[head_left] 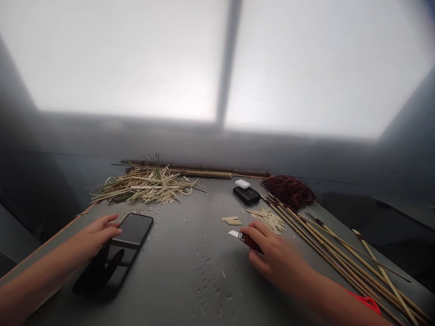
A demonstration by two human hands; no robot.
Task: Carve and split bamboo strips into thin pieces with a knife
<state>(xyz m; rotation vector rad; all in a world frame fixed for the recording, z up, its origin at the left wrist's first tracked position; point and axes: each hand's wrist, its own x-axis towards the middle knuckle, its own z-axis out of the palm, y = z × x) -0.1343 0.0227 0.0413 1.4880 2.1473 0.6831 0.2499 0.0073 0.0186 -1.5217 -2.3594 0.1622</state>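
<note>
My left hand [102, 230] is open, with fingers stretched out over the left edge of a large black smartphone [131, 235] lying on the table. Its fingertips are over the screen; I cannot tell whether they touch it. In my right hand [272, 251] is a craft knife [250, 243] with a dark red handle, its short angled blade pointing left just above the table. Beyond the blade lie a few flat pale bamboo strips [231, 220]. To their right spreads a small heap of thin pointed bamboo pieces [270, 219].
A heap of plant shavings [149, 184] lies at the back left. Dark bamboo poles [204, 168] run along the back. A black case [247, 195] with a white block [242, 184], dark red cord [290, 190] and long bamboo sticks [336, 253] lie on the right of the grey table [176, 271].
</note>
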